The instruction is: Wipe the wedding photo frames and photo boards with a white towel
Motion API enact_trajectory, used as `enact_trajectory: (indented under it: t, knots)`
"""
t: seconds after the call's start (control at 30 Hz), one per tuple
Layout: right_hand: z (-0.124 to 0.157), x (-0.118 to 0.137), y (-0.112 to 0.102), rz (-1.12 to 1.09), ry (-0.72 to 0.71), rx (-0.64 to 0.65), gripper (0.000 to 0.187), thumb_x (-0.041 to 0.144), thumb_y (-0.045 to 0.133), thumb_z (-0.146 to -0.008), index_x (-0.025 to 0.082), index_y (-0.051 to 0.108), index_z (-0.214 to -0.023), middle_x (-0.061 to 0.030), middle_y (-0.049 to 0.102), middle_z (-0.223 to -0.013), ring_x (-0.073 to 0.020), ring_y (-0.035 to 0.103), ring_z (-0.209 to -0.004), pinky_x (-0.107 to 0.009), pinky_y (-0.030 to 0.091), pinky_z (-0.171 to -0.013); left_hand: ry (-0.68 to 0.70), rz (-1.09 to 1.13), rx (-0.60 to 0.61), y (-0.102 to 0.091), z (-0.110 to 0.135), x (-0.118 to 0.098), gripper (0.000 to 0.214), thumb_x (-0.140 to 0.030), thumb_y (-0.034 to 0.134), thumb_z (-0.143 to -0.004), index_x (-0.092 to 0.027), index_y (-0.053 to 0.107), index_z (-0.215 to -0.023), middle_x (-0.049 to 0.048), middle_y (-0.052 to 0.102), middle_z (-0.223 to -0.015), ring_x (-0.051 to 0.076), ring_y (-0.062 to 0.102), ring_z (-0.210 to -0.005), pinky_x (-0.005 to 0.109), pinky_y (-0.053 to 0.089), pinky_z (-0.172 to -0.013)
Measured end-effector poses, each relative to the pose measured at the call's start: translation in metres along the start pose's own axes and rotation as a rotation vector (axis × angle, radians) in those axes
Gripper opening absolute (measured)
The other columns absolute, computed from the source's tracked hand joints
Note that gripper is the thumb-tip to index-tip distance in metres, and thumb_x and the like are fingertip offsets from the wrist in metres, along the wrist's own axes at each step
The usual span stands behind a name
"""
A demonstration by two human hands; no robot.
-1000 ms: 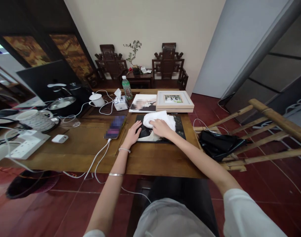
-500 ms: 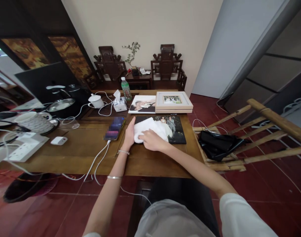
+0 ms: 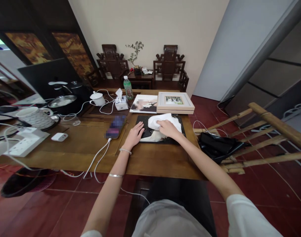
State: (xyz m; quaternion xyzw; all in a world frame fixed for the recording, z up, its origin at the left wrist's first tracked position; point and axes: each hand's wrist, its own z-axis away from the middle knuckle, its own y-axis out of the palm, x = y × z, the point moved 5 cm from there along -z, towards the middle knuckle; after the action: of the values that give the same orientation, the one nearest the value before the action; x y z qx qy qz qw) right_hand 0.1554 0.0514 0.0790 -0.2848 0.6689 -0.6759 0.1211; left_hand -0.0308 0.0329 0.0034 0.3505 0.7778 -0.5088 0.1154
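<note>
A dark photo panel lies flat on the wooden table, its picture partly covered. My right hand is closed on a bunched white cloth, which rests on the upper right part of the panel. At the panel's left edge, my left hand lies with its fingers stretched out, touching it and holding nothing. Just behind the panel are a white-edged photo print and a pale framed picture, side by side.
Left of my left hand is a phone on a white charging cable. Farther left stand a tissue box, a green-labelled bottle, a white lidded cup and a power strip. A bamboo chair with a black bag is at the right.
My right hand has moved the cloth rightward across the panel, uncovering its left part. My left hand has gone from upright at the edge to lying flatter on it.
</note>
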Motion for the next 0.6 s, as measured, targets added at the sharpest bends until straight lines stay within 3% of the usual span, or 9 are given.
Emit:
enact_trajectory:
  t: [0.3, 0.43, 0.6]
  knots:
    - [-0.08, 0.045, 0.015, -0.165, -0.062, -0.032, 0.033, 0.019, 0.042, -0.082, 0.02, 0.061, -0.109, -0.0076, 0.064, -0.116, -0.0245, 0.057, -0.102, -0.028, 0.042, -0.081, -0.005, 0.009, -0.004, -0.003, 0.0, -0.002, 0.041, -0.036, 0.038, -0.095, -0.014, 0.061, -0.121, 0.0123, 0.054, -0.135, 0.025, 0.048, -0.127, 0.042, 0.038, -0.108]
    - [-0.076, 0.038, 0.015, -0.16, -0.026, -0.048, 0.036, 0.018, 0.042, -0.081, 0.019, 0.06, -0.112, -0.0111, 0.064, -0.117, -0.0261, 0.058, -0.103, -0.029, 0.042, -0.081, -0.014, 0.009, -0.009, -0.003, 0.0, 0.0, 0.041, -0.037, 0.039, -0.094, -0.014, 0.061, -0.121, 0.0121, 0.054, -0.135, 0.025, 0.048, -0.127, 0.042, 0.037, -0.109]
    - [-0.04, -0.009, 0.007, -0.138, 0.013, -0.067, 0.037, 0.012, 0.039, -0.078, 0.016, 0.062, -0.107, -0.0131, 0.066, -0.111, -0.0266, 0.058, -0.1, -0.029, 0.041, -0.081, -0.003, 0.021, 0.003, -0.001, 0.0, 0.0, 0.042, -0.037, 0.039, -0.094, -0.014, 0.06, -0.122, 0.0128, 0.052, -0.137, 0.024, 0.042, -0.132, 0.044, 0.032, -0.112]
